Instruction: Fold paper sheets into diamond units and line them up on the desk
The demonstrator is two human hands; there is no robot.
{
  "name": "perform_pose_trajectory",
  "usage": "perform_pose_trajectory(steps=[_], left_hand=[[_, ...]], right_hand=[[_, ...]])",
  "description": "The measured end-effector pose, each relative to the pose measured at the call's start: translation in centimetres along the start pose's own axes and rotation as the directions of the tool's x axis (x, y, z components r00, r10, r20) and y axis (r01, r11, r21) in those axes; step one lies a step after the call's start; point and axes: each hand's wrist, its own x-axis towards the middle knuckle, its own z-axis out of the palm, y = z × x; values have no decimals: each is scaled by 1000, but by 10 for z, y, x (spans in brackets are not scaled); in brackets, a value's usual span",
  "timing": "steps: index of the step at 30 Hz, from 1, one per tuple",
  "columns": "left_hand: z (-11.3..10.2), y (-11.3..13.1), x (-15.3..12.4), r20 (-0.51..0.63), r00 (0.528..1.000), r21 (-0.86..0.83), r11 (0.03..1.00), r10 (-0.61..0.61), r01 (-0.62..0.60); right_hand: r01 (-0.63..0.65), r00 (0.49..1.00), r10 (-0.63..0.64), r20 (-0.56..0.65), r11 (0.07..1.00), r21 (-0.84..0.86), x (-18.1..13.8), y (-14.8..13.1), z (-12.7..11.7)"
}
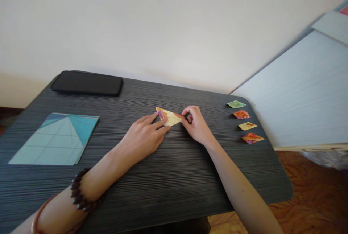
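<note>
A small folded paper triangle (174, 118), cream with orange and purple print, lies on the dark table between my hands. My left hand (144, 134) rests its outstretched fingers on the paper's left part, pressing it flat. At the right corner, my right hand (196, 123) pinches the tip of the paper between thumb and index finger, its other fingers curled in. Off to the right stand several small folded paper pieces in a column: a green one (236, 104), an orange-red one (241, 114), a yellow one (247, 126) and another orange one (252, 138).
A stack of blue and pale green paper sheets (54, 143) lies at the left of the table (163, 190). Behind it is a black flat case (87, 82). A white wall (163, 27) closes off the back, and a pale panel (301, 92) borders the right edge.
</note>
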Motion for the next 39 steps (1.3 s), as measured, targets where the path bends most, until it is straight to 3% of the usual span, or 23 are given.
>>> perform_pose_trajectory(steps=[8, 19, 26, 29, 35, 39], left_hand=[[1, 0, -1, -3, 1000, 2, 1000, 5, -5], [1, 2, 0, -42, 999, -9, 1000, 16, -17], [3, 0, -1, -36, 999, -12, 1000, 11, -11], [2, 2, 0, -40, 999, -9, 1000, 3, -4], [9, -3, 5, -126, 989, -144, 988, -71, 53], [16, -13, 7, -193, 945, -181, 956, -264, 230]], right_hand=[[-10, 1000, 10, -15, 999, 36, 2, 5, -2], [24, 998, -32, -46, 984, -176, -2, -7, 9], [-19, 1000, 16, -21, 994, -108, 0, -3, 7], [17, 999, -21, -26, 991, -133, -1, -3, 7], [96, 995, -97, 9, 971, -219, -4, -5, 8], [135, 991, -128, 43, 970, -203, -4, -6, 7]])
